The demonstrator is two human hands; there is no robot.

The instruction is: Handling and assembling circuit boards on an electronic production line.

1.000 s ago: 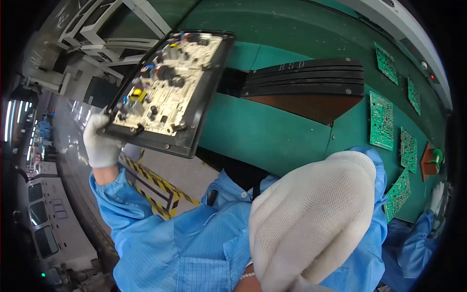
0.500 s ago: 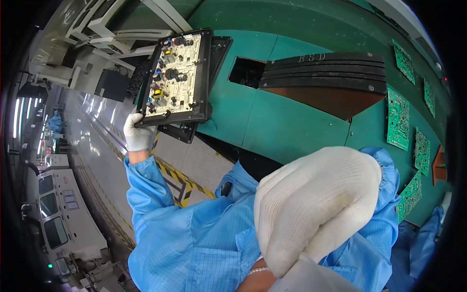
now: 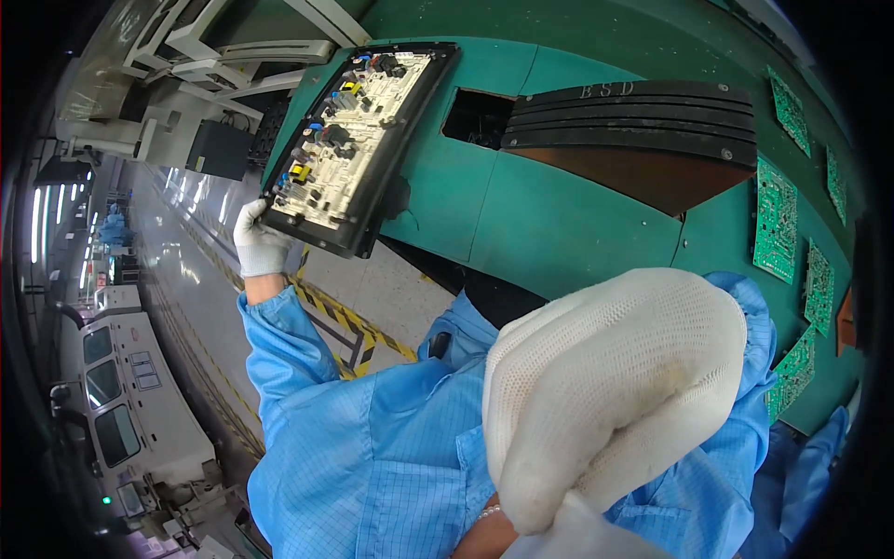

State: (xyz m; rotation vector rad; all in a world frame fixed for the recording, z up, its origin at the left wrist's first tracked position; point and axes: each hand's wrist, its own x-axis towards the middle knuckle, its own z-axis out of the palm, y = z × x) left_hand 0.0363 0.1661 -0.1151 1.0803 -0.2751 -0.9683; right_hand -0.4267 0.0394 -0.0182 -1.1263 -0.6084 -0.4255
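Note:
My left hand (image 3: pixel 259 240), in a white knit glove, is closed round the near left corner of a black tray (image 3: pixel 372 200). A cream circuit board (image 3: pixel 349 140) sits in the tray, with black, blue and yellow components upward. The tray is tilted and lies at or just above the left end of the green bench; contact cannot be told. My right hand (image 3: pixel 615 391), also gloved, is large and close in front, its fingers bent and pinched. At its fingertips is a thin, soft white thing (image 3: pixel 582 531), cut off by the lower edge.
A black ribbed stand (image 3: pixel 633 116) with brown sides stands on the green bench (image 3: pixel 531 219), beside a dark rectangular opening (image 3: pixel 477 118). Several green circuit boards (image 3: pixel 775 219) lie at the right. Metal framework (image 3: pixel 242 56) rises at the back left; a white machine (image 3: pixel 140 382) stands across the aisle.
The black tray has moved right and slightly away, and its angle has turned. The second black tray seen beneath it before is now mostly covered. My right hand stays pinched nearly in place.

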